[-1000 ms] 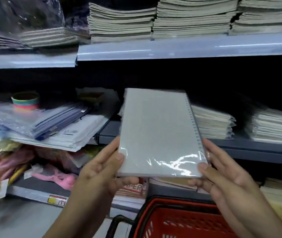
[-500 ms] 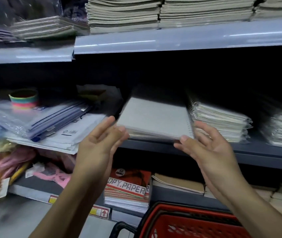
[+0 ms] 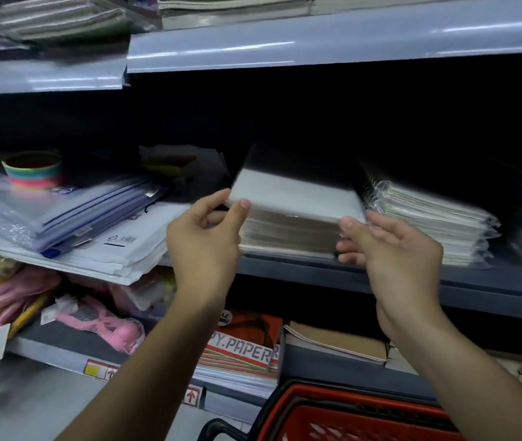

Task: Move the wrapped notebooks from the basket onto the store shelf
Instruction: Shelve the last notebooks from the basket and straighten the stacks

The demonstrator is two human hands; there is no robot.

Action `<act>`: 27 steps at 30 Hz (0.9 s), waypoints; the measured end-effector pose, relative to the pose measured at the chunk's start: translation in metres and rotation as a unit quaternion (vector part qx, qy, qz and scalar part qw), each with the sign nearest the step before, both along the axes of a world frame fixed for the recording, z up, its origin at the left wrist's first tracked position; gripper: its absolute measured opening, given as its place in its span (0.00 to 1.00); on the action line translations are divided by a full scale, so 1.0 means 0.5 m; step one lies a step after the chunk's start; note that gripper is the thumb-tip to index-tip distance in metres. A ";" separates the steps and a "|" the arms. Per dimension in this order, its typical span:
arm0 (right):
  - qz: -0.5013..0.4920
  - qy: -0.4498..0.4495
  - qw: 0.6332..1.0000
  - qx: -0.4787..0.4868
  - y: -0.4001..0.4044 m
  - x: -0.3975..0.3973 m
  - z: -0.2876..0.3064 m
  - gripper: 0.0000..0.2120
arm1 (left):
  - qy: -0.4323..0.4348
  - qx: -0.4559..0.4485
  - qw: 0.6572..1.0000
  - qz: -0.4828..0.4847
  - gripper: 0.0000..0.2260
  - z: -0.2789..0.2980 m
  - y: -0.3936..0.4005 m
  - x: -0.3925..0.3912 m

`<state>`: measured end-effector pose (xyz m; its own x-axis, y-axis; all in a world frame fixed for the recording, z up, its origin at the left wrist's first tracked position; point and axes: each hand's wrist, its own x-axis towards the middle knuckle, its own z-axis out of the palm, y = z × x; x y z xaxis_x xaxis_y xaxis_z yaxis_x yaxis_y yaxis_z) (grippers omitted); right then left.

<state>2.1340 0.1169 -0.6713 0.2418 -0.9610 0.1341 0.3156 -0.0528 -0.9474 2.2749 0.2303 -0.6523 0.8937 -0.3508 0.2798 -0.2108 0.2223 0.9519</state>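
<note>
Two hands met at the top of a stack of wrapped notebooks [image 3: 288, 237] on the dark middle shelf [image 3: 412, 281]; the left hand [image 3: 204, 241] pinched the near left corner of the wrapped notebook [image 3: 294, 194] lying uppermost on that stack, thumb above and fingers under it; the right hand [image 3: 393, 246] curled loosely at the near right corner, its thumb tip touching the edge, though motion blur hid whether it truly gripped. Just right of the stack sat a second pile of wrapped spiral notebooks [image 3: 428, 221] on the same shelf; left of it lay plastic zip folders [image 3: 62, 214] over white padded envelopes [image 3: 119, 249], with a striped rainbow ring [image 3: 32, 170] behind them. Overhead ran a pale grey shelf [image 3: 317, 43] carrying more stacked books; below, a lower shelf held reams marked "PAPER" [image 3: 240, 354], brown-covered pads [image 3: 336, 342] and pink packaged goods [image 3: 100, 323]. At the bottom edge showed the rim of the red basket [image 3: 349, 396].
</note>
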 end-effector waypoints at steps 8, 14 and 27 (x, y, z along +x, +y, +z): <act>-0.048 0.005 0.999 0.006 -0.029 0.060 -0.003 0.25 | -0.010 0.042 0.999 -0.018 0.21 0.005 -0.059 0.032; -0.078 0.038 0.995 -0.046 0.006 0.022 -0.002 0.20 | -0.017 0.045 0.998 -0.036 0.20 0.002 -0.012 -0.009; 0.111 0.359 0.926 -0.036 0.148 -0.368 -0.181 0.05 | 0.247 0.189 0.930 -0.197 0.09 -0.221 0.149 -0.277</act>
<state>1.9501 0.1909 -0.7617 0.4839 -0.8719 -0.0753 -0.3832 -0.1338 -0.9139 2.1363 0.3047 -0.7626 0.6624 -0.6674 -0.3402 0.2999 -0.1799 0.9369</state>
